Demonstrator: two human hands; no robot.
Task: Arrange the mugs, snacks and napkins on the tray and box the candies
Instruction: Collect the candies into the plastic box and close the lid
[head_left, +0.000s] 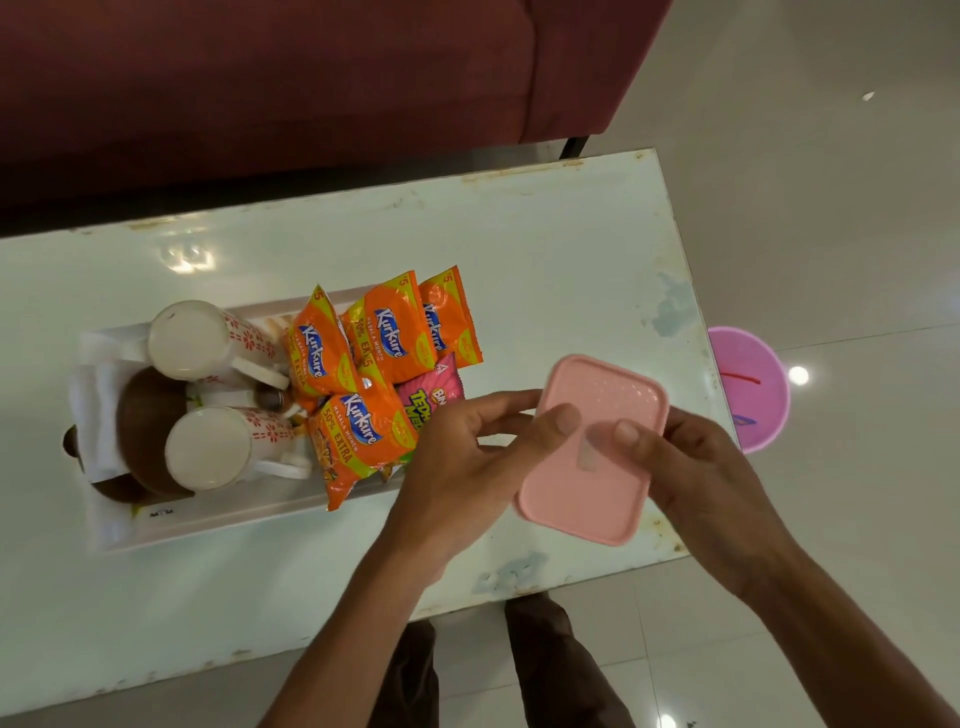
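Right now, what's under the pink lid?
The left hand and right hand grip the pink lid by its edges, thumbs on top, over the white table. Whether a box or candies lie beneath is hidden.

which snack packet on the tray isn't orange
The pink packet at the tray's right end, nearest the left hand. The Kurkure packets beside it are all orange.
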